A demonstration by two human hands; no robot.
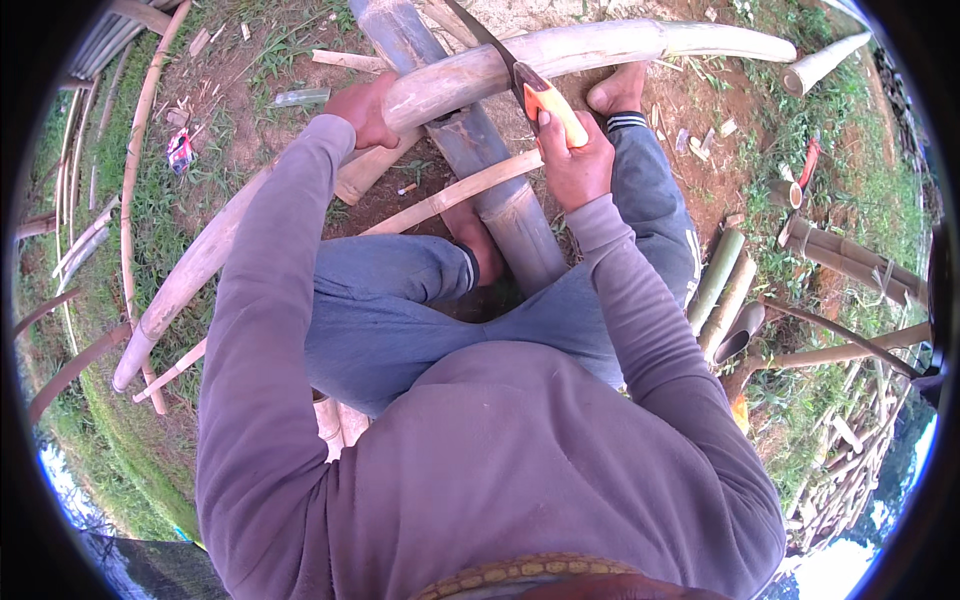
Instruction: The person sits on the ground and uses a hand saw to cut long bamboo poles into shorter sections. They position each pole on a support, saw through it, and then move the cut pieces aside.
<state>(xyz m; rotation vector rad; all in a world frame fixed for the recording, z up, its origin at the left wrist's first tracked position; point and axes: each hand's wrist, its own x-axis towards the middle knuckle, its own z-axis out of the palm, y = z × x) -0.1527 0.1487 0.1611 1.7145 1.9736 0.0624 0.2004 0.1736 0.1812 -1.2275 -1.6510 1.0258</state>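
My right hand (580, 165) is wrapped round the orange handle (553, 110) of a hand saw, thumb along its side. The dark curved saw blade (492, 42) crosses over a thick pale bamboo pole (580, 48). At the pole's left end my left hand (362, 108) grips it, the fingertips partly hidden. Beneath the pole, a thick grey bamboo log (500, 190) slants toward me between my legs. A split bamboo strip (455, 200) passes below my right hand.
Long bamboo poles (200, 265) lie at left. On the right are cut bamboo pieces (722, 275), a tied bamboo length (850, 255) and a heap of sticks (850, 455). A bare foot (618, 90) stands near the pole. A red wrapper (180, 150) lies on the grass.
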